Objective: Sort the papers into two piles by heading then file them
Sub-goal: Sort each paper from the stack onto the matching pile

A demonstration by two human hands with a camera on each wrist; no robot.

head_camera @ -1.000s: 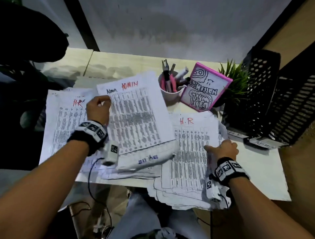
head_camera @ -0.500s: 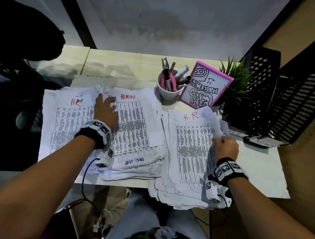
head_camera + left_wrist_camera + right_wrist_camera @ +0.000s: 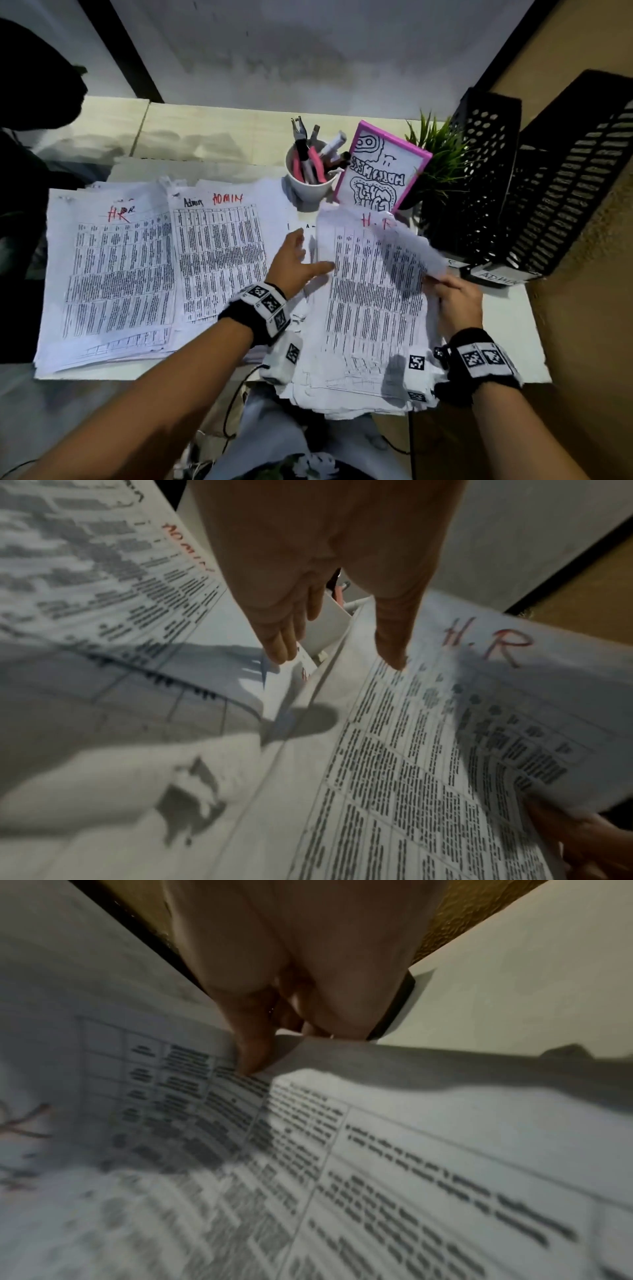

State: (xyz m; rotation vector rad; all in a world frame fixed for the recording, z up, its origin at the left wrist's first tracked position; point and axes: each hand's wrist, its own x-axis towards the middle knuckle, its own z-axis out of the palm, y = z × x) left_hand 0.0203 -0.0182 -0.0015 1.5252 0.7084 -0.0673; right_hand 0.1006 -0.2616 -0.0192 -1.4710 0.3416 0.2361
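Three stacks of printed sheets lie on the white table [image 3: 520, 346]. An HR pile [image 3: 109, 274] is at the left and an ADMIN pile [image 3: 219, 253] beside it. The unsorted stack [image 3: 370, 308] at the right has an "H.R" sheet on top. My right hand [image 3: 452, 294] pinches that sheet's right edge [image 3: 284, 1047] and lifts it, so it curls up. My left hand [image 3: 298, 260] hovers open between the ADMIN pile and the unsorted stack, fingers straight [image 3: 281, 642], thumb [image 3: 394, 647] over the H.R sheet's left edge.
Behind the papers stand a white cup of pens and pliers [image 3: 310, 171], a pink-framed drawing [image 3: 380, 171] and a small green plant [image 3: 442, 154]. Two black perforated file holders [image 3: 534, 192] at the right carry labels, one reading ADMIN [image 3: 496, 277].
My left hand laid the ADMIN sheet on the ADMIN pile, let go and moved right toward the unsorted stack. My right hand took the top H.R sheet's edge and raised it.
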